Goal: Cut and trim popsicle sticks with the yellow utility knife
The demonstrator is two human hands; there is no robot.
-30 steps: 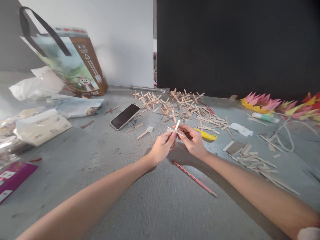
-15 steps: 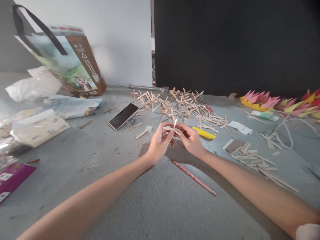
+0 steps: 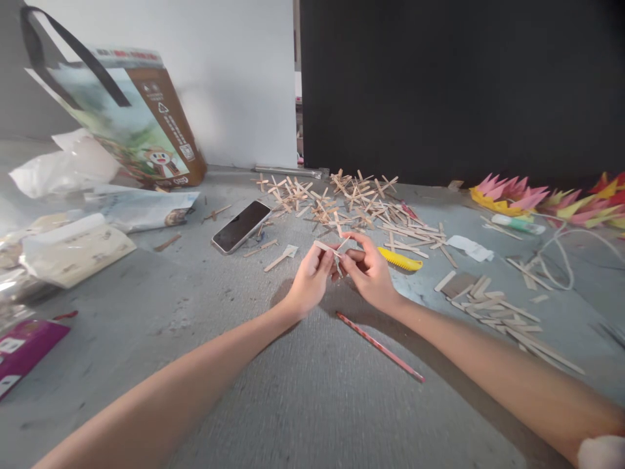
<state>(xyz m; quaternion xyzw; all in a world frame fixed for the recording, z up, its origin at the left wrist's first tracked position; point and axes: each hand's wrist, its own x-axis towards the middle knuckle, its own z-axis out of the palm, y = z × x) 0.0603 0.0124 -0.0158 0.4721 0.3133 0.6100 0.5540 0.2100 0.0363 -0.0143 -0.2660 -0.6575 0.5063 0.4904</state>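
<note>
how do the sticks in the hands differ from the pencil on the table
The sticks are plain and pale; the pencil is pinkish-red and patterned. The sticks are held between the left hand and right hand, while the pencil lies untouched on the table. Both are narrow and straight.

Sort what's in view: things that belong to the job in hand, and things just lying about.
Likely part of the job:
Thin sticks, held between left hand and right hand
Heap of crossed sticks beyond them
Loose sticks at right

Seemingly just lying about:
Phone
Pink pencil
Shopping bag
Paper crown
</note>
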